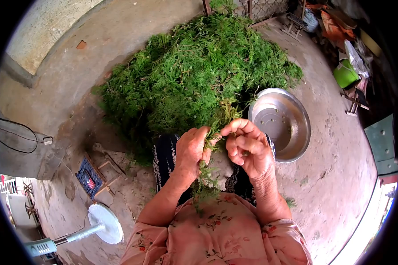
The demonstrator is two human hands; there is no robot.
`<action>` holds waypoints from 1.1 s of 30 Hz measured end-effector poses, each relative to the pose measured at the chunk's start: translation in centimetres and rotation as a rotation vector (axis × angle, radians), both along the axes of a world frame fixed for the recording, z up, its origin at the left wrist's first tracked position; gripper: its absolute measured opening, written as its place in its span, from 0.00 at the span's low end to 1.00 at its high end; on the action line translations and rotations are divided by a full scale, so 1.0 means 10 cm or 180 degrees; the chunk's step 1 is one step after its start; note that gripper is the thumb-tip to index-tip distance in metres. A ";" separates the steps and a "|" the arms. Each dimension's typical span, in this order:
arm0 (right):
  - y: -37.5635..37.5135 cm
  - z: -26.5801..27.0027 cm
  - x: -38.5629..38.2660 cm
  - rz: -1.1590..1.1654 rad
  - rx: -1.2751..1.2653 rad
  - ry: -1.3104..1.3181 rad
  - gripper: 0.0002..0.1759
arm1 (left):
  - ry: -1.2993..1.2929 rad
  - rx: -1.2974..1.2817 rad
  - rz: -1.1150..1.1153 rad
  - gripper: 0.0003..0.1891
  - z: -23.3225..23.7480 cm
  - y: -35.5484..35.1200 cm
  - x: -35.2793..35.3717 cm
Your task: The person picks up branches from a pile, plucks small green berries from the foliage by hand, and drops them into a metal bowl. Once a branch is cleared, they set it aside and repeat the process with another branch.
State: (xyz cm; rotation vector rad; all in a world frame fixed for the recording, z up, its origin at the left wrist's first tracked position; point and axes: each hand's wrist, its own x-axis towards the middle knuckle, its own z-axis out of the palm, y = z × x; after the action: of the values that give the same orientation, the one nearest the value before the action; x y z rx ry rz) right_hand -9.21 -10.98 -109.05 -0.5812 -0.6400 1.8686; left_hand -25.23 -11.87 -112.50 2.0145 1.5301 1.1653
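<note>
My left hand (193, 149) is closed around a leafy green sprig (204, 179), which hangs down over my lap and sticks up past my fingers. Close beside it, my right hand (250, 149) has its thumb and fingers curled in, with the index fingertip at the sprig's upper part. Whether anything small sits in those fingers is hidden. Beyond both hands rises a big heap of feathery green branches (185, 79). To the right of my right hand stands a metal basin (303, 119) with several small round bits on its bottom.
A small folding stool (90, 179) and a fan's round base (106, 223) stand at the left on the concrete floor (327, 194). At the far right are a green bucket (346, 74), another low stool (356, 101) and assorted clutter. A wall (53, 26) curves along the upper left.
</note>
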 end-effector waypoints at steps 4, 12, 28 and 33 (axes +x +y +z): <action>-0.12 -0.08 -0.08 -0.0307 0.0353 -0.1162 0.07 | 0.0016 0.0008 0.0076 0.16 0.06 0.00 0.01; -0.08 -0.07 -0.21 -0.0819 0.1750 -0.2295 0.09 | 0.0184 0.0093 0.0037 0.18 0.06 0.01 0.05; 0.01 -0.06 0.01 0.0000 -0.0176 -0.0094 0.06 | -0.2042 -0.0871 0.0068 0.12 0.03 0.15 0.08; -0.05 -0.19 0.02 0.0444 -0.0114 -0.0464 0.08 | -0.2494 -0.1055 0.0116 0.14 0.05 0.23 0.06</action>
State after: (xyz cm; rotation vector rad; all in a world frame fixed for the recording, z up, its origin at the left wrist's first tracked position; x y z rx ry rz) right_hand -8.97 -11.48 -110.90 -0.7170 -0.7604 1.9838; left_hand -24.60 -9.52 -111.99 1.1100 1.2324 1.3740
